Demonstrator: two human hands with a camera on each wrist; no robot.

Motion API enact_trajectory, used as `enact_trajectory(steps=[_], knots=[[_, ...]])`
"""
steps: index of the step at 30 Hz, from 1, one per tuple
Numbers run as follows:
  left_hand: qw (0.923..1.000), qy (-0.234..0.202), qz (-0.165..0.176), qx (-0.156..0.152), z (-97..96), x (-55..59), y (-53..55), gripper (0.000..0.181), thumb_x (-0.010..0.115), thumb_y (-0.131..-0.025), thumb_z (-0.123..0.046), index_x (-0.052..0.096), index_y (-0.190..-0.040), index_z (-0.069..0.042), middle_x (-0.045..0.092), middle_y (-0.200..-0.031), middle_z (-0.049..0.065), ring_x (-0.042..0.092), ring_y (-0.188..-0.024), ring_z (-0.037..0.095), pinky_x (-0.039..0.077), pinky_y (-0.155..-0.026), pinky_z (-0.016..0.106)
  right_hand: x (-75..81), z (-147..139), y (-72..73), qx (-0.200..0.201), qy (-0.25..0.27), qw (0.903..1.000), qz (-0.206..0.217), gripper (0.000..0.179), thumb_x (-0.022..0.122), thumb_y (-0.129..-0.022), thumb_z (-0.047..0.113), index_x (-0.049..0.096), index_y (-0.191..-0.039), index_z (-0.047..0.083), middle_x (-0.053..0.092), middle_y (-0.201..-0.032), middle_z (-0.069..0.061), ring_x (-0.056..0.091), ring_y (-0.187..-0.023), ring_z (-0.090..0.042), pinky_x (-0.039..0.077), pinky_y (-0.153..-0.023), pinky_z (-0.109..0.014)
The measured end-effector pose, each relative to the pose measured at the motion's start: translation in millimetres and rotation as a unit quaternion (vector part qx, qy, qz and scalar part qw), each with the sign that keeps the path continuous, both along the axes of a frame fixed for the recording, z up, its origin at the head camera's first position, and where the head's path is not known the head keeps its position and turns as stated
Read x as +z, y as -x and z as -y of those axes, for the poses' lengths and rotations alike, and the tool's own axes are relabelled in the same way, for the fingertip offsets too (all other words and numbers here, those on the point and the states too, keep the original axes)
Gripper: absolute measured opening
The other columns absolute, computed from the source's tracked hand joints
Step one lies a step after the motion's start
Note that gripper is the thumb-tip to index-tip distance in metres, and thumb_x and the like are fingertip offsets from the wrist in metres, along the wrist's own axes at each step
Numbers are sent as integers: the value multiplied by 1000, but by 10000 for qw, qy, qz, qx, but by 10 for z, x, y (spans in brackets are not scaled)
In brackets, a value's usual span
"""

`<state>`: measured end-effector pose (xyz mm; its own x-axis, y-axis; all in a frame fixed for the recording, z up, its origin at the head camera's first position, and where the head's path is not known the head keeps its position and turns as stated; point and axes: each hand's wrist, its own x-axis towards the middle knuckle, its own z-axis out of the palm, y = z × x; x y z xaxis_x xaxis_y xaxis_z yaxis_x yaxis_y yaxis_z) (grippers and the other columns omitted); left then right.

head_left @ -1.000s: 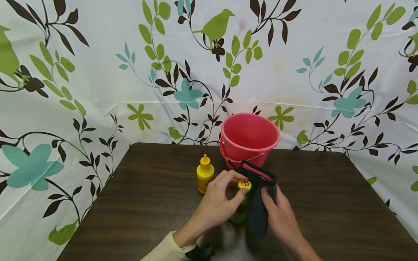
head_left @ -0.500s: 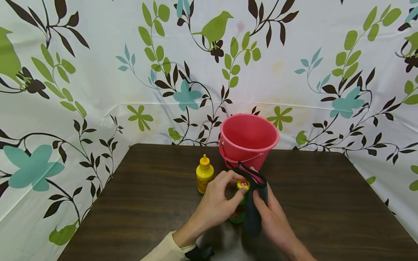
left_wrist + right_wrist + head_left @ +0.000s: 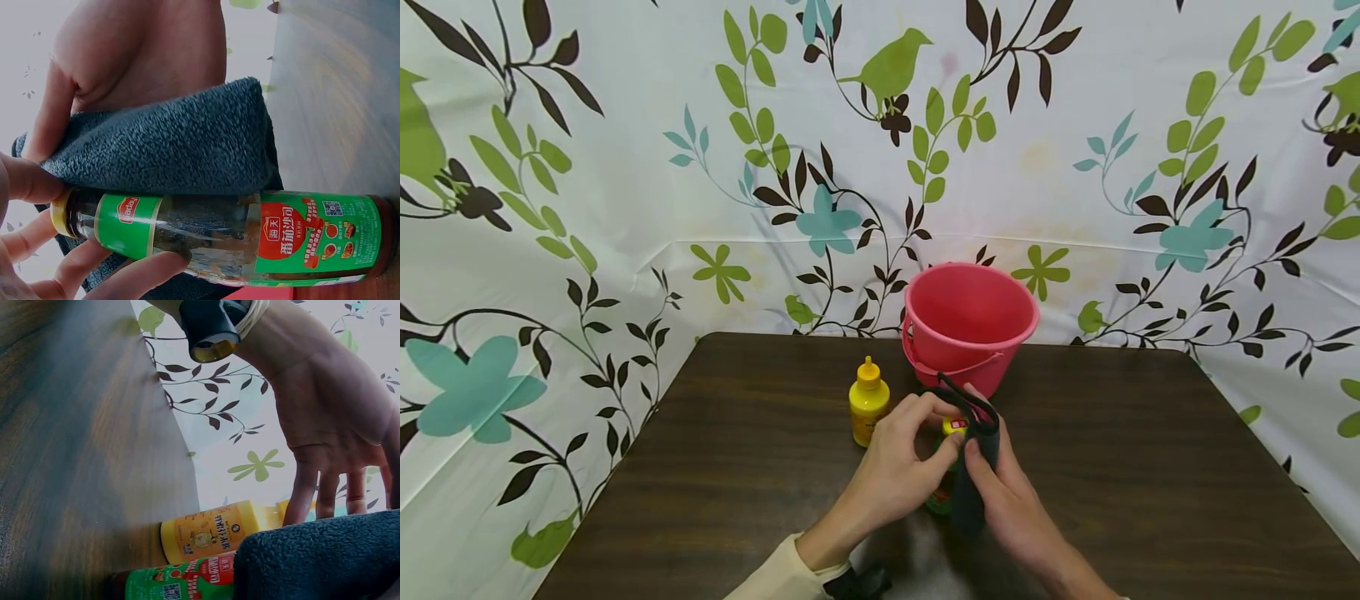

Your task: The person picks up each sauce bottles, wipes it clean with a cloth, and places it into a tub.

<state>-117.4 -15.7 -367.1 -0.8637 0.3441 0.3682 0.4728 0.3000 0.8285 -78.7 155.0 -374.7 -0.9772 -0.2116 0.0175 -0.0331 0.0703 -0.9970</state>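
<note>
My left hand (image 3: 898,458) pinches the yellow-capped neck of a sauce bottle (image 3: 312,237), fingers around the cap end. The bottle is dark glass with a green label and a red patch. In my right hand (image 3: 1011,500) is a folded dark blue-grey towel (image 3: 169,150), its thumb pressing on the near face. The towel lies along the bottle's right side and hides much of it in the head view. Close-up, the left wrist view has the towel's fold against or very near the glass. Pink shows inside the towel's upper fold in the head view.
A yellow squeeze bottle (image 3: 868,408) with a pointed cap stands left of the hands. Behind them is a pink bucket (image 3: 951,357), its handle hanging down in front. All stand on a dark wooden table (image 3: 760,433) before a leaf-and-bird patterned sheet (image 3: 625,167).
My right hand has moved left with the towel, bringing it closer in against the sauce bottle and covering more of it. The left hand keeps its hold on the bottle's neck.
</note>
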Motion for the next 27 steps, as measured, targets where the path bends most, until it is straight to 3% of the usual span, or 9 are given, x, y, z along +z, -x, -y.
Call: enact_trajectory(steps=[11, 18, 22, 27], knots=[[10000, 28, 49, 73, 1, -1, -9, 22, 72, -95, -20, 72, -117, -24, 68, -107, -9, 66, -97, 15, 56, -84, 37, -120, -26, 18, 242, -118, 9993, -271, 54, 27, -117, 37, 12, -169, 36, 17, -177, -5, 15, -160, -35, 15, -124, -71], [9999, -45, 103, -34, -10, -12, -14, 24, 72, -97, -21, 71, -120, -25, 68, -114, -9, 66, -100, 9, 58, -89, 30, -282, -60, 26, -2, -424, 9987, 282, 57, 32, -116, 41, 22, -167, 18, 34, -169, -14, 30, -154, -37, 34, -120, -52], [9998, -67, 158, -103, -13, -11, -16, 24, 71, -98, -22, 70, -122, -24, 67, -115, -8, 67, -104, 9, 61, -93, 32, -399, -111, 19, 86, -622, 9970, 460, 64, 33, -116, 41, 16, -170, 12, 27, -174, -17, 26, -158, -41, 31, -124, -61], [9996, -38, 217, -148, -12, -7, -11, 24, 70, -99, -24, 69, -123, -24, 66, -115, -6, 68, -105, 11, 61, -96, 38, -512, -211, 35, 337, -1047, 9916, 676, 69, 35, -115, 46, 13, -171, 13, 16, -178, -17, 13, -164, -42, 15, -128, -72]])
